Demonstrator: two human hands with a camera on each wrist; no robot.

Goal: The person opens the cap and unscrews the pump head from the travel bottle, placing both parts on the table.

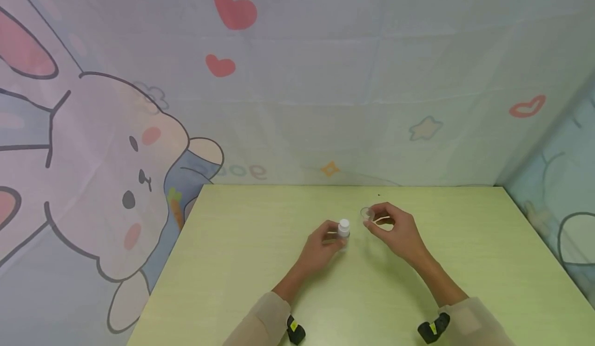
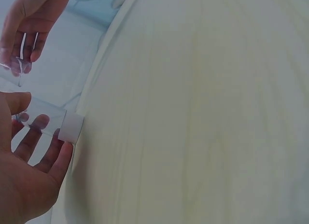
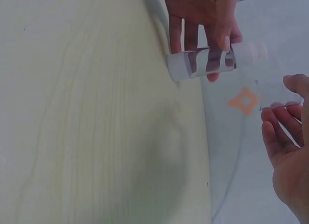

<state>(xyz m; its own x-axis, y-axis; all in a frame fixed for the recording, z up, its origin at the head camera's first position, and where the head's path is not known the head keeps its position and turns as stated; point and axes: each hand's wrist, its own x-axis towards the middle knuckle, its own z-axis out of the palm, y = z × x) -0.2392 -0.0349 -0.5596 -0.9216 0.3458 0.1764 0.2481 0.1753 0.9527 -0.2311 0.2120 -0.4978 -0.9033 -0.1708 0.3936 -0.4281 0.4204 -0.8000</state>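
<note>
Between the thumb and fingers of my left hand (image 1: pixel 319 250) is a small clear bottle (image 3: pixel 211 61). A white top (image 1: pixel 344 225) crowns its upper end, and a white band (image 2: pixel 71 127) covers its base. It stands upright, its base at or just over the table; the contact cannot be told. My right hand (image 1: pixel 400 235) pinches a clear, round cap-like piece (image 1: pixel 366 214) by its side. That piece is apart from the bottle, to its right and slightly farther back. The right wrist view shows both the clear piece (image 3: pixel 280 92) and the bottle's white top (image 3: pixel 252 52).
A pale yellow-green table (image 1: pixel 241 242) lies under both hands. Behind it hangs a cloth backdrop (image 1: pixel 302 103) with a printed rabbit and hearts. A tiny dark speck (image 1: pixel 378 195) is near the table's back edge. Black devices (image 1: pixel 295 330) sit at the wrists.
</note>
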